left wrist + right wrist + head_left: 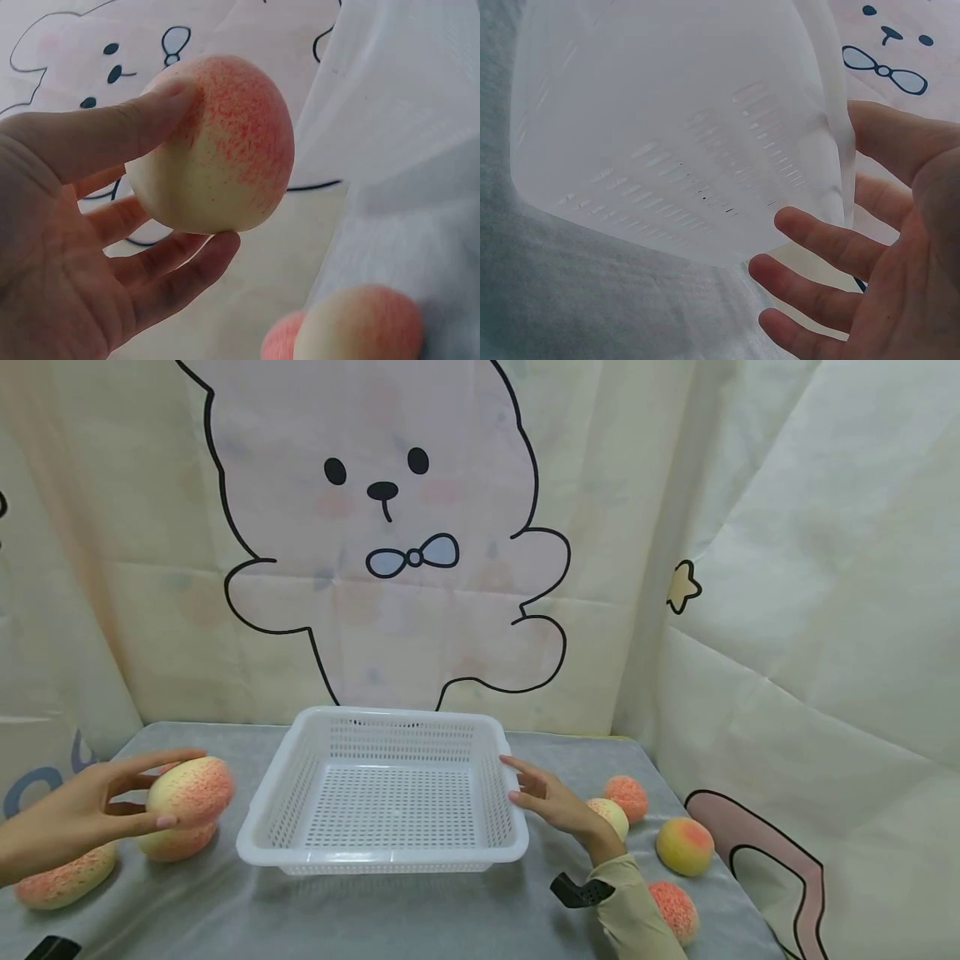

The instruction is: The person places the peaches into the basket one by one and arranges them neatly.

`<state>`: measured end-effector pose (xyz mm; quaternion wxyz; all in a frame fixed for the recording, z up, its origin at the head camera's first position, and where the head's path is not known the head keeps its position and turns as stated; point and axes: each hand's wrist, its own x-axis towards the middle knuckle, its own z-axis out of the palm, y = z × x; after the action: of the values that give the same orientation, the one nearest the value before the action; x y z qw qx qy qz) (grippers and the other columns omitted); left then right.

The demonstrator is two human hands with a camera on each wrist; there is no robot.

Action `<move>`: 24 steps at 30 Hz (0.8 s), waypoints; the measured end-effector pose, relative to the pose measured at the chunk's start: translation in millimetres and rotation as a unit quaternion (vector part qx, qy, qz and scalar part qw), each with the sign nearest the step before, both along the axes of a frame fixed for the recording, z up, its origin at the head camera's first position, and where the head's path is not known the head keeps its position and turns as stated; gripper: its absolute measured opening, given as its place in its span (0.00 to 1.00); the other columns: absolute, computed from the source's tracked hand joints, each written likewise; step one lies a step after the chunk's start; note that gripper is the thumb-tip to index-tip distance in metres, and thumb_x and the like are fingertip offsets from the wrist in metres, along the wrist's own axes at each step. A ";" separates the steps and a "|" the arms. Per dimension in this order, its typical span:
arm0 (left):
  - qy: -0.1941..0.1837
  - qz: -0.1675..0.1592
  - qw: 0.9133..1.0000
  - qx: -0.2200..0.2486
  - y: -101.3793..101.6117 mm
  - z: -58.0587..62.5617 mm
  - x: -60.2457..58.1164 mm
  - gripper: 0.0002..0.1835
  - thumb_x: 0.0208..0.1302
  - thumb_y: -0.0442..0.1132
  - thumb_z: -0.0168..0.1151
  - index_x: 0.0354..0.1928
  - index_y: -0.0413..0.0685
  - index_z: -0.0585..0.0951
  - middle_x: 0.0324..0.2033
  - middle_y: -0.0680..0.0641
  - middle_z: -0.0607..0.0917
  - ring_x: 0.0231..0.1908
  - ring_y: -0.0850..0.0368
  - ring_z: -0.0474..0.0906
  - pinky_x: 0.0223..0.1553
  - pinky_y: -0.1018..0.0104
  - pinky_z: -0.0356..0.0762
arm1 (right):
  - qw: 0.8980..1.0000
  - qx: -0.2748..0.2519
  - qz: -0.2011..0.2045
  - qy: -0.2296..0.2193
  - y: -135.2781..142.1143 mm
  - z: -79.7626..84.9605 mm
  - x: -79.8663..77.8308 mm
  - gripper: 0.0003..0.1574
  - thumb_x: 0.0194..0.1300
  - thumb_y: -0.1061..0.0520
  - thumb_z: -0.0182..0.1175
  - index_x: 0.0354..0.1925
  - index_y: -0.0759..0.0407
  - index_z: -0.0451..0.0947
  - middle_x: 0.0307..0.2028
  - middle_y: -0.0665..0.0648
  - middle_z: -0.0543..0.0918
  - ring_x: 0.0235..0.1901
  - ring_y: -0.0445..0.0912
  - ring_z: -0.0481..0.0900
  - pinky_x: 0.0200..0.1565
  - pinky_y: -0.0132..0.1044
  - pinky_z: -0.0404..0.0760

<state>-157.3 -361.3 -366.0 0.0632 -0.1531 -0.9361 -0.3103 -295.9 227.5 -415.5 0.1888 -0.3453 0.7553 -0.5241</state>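
My left hand (90, 806) grips a peach (193, 791), cream-yellow with a speckled red blush. In the left wrist view the thumb lies across the held peach (225, 150) and the fingers support it from the other side. Another peach (176, 843) sits just below it in the head view, partly covered. My right hand (558, 802) holds the right rim of a white perforated plastic basket (390, 857). Seen from the right wrist, several fingers (817, 244) spread outside the basket wall while the uppermost digit passes behind the rim. Nothing lies inside the basket.
A longer yellow-red fruit (67, 878) rests at the left edge of the grey-covered table (390, 918). Several peaches lie to the right, among them a yellow one (685, 846) and a red one (673, 912). Printed curtains (600, 635) hang behind and beside the table.
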 end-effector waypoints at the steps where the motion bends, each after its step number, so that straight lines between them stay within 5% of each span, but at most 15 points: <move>1: -0.004 0.002 1.000 -0.004 3.3 3.2 -2.6 0.38 0.65 0.40 0.70 0.75 0.61 0.66 0.60 0.88 0.61 0.53 0.74 0.75 0.35 0.69 0.78 | 1.000 0.000 -0.001 -0.004 -0.6 0.6 0.4 0.44 0.78 0.53 0.53 0.81 0.57 0.45 0.74 0.71 0.65 0.67 0.65 0.72 0.65 0.60 0.74; 6: -0.017 -0.031 0.999 0.020 23.9 17.5 -15.8 0.37 0.67 0.40 0.67 0.75 0.63 0.65 0.62 0.81 0.67 0.56 0.67 0.79 0.41 0.69 0.81 | 1.000 -0.001 -0.001 -0.012 -1.8 1.1 1.2 0.44 0.78 0.53 0.53 0.81 0.57 0.45 0.73 0.71 0.66 0.65 0.63 0.74 0.64 0.54 0.77; 8: -0.011 -0.049 0.998 0.031 32.2 22.5 -20.8 0.37 0.66 0.38 0.68 0.75 0.63 0.66 0.62 0.76 0.72 0.52 0.80 0.75 0.41 0.74 0.79 | 1.000 -0.003 0.001 -0.012 -1.5 0.4 1.0 0.44 0.78 0.53 0.53 0.81 0.58 0.45 0.72 0.72 0.66 0.64 0.63 0.75 0.63 0.52 0.78; 15: -0.020 -0.051 0.998 0.027 49.1 32.3 -38.4 0.35 0.66 0.45 0.68 0.74 0.61 0.68 0.56 0.76 0.76 0.50 0.76 0.77 0.37 0.68 0.81 | 1.000 -0.012 0.010 -0.016 -1.9 1.9 1.4 0.44 0.78 0.55 0.53 0.81 0.59 0.44 0.72 0.74 0.65 0.64 0.64 0.75 0.60 0.39 0.80; 22: -0.048 -0.078 0.995 0.038 67.1 40.6 -56.3 0.36 0.67 0.46 0.68 0.75 0.55 0.67 0.67 0.46 0.75 0.59 0.36 0.78 0.42 0.59 0.80 | 1.000 -0.016 0.010 -0.019 -1.1 1.9 0.9 0.44 0.78 0.55 0.53 0.81 0.59 0.43 0.72 0.75 0.64 0.63 0.62 0.75 0.58 0.36 0.81; 24: -0.049 -0.097 0.993 0.046 71.8 42.5 -61.6 0.35 0.67 0.44 0.67 0.74 0.54 0.67 0.68 0.42 0.75 0.60 0.33 0.76 0.44 0.57 0.79 | 1.000 -0.017 0.010 -0.020 -0.8 1.3 0.9 0.44 0.78 0.55 0.53 0.81 0.59 0.44 0.72 0.75 0.64 0.63 0.62 0.75 0.58 0.35 0.81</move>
<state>-218.9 -289.4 -323.5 -0.0059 -0.2245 -0.9036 -0.3647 -295.1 226.6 -414.2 0.2033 -0.3453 0.7386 -0.5421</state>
